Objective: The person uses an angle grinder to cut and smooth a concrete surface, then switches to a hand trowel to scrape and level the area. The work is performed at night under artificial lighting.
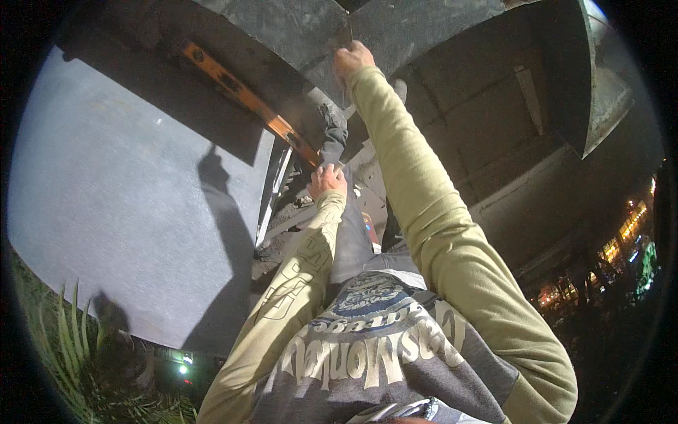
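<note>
Seen from above at night, a person in a grey printed shirt with olive-green sleeves stands close against a grey plastered wall [127,191]. The right hand [351,58] is stretched far forward, its fingers pinched narrow on a thin line [344,88] that runs along the grey concrete edge [395,35]; the line is too fine to tell what it is made of. The left hand [327,181] is held lower and nearer the body, its fingers curled closed just beside the lower end of a long orange level [244,95], which leans diagonally across the wall; whether the hand actually grips it cannot be told. Green leaves [78,346] show at lower left, and lit buildings [625,244] glow far off at right.
</note>
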Demonstrator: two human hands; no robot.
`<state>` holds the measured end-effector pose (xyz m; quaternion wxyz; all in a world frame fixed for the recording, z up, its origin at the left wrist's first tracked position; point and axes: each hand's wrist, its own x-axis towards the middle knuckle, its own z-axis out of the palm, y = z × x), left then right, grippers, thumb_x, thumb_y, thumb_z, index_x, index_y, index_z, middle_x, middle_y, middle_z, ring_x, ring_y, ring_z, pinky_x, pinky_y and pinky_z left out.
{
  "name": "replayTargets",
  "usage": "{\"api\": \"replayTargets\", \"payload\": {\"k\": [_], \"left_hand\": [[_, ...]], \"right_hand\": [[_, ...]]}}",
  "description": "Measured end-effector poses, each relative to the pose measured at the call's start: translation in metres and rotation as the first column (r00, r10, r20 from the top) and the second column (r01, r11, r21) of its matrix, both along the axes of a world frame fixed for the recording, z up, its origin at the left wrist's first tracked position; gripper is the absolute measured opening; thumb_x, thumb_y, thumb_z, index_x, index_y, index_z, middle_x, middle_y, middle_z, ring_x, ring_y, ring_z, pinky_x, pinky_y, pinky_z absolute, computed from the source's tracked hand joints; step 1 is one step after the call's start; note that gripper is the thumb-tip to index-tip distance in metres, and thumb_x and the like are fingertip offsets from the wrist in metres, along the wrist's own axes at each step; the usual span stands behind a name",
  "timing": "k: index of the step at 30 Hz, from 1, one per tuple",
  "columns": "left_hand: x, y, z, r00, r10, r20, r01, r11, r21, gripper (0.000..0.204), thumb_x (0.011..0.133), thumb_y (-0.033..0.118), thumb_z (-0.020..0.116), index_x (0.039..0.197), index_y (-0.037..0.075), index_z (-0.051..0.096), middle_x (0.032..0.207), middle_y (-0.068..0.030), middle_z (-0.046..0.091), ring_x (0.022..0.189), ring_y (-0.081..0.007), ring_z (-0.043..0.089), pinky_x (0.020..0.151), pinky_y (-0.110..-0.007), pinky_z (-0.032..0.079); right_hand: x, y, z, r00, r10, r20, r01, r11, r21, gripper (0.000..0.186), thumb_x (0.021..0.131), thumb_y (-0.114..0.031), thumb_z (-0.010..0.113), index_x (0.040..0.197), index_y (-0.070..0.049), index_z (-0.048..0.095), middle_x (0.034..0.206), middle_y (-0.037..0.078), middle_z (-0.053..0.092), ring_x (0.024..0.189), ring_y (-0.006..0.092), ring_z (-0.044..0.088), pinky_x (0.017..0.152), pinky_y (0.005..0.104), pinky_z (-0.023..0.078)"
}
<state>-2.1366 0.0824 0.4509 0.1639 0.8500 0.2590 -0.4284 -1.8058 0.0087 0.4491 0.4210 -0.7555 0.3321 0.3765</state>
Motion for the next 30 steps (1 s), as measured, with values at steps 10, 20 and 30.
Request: {"api": "replayTargets", "payload": {"k": [10, 20, 30], "left_hand": [[0.011, -0.002, 0.0, 0.999, 0.01, -0.039, -0.009, 1.0, 0.023, 0.03, 0.092, 0.038, 0.067, 0.117, 0.021, 0.067, 0.126, -0.0087, 0.066, 0.121, -0.0323, 0.06, 0.098, -0.057, 0.046], [0.027, 0.003, 0.003, 0.998, -0.019, -0.063, 0.019, 1.0, 0.002, 0.028, 0.095, 0.036, 0.063, 0.117, 0.02, 0.068, 0.128, -0.0077, 0.066, 0.12, -0.0302, 0.06, 0.096, -0.054, 0.046], [0.021, 0.009, -0.005, 0.995, -0.027, 0.097, 0.022, 0.998, 0.052, 0.029, 0.092, 0.036, 0.066, 0.117, 0.021, 0.069, 0.122, -0.0071, 0.068, 0.12, -0.0296, 0.06, 0.096, -0.053, 0.046]], "right_hand": [[-0.018, -0.004, -0.025, 0.97, 0.218, 0.103, -0.199, 0.965, -0.171, 0.051, 0.09, -0.022, 0.059, 0.137, -0.003, 0.056, 0.134, 0.032, 0.061, 0.112, 0.0396, 0.07, 0.096, 0.0435, 0.055], [-0.005, -0.009, -0.025, 0.972, 0.233, -0.034, -0.235, 0.967, -0.096, 0.037, 0.093, -0.017, 0.057, 0.124, 0.002, 0.064, 0.103, 0.02, 0.074, 0.094, 0.0361, 0.072, 0.09, 0.0435, 0.054], [0.012, -0.002, -0.047, 0.908, 0.417, -0.024, -0.418, 0.903, -0.105, 0.04, 0.085, -0.013, 0.066, 0.125, -0.004, 0.066, 0.109, 0.02, 0.072, 0.105, 0.0309, 0.07, 0.087, 0.0399, 0.053]]}}
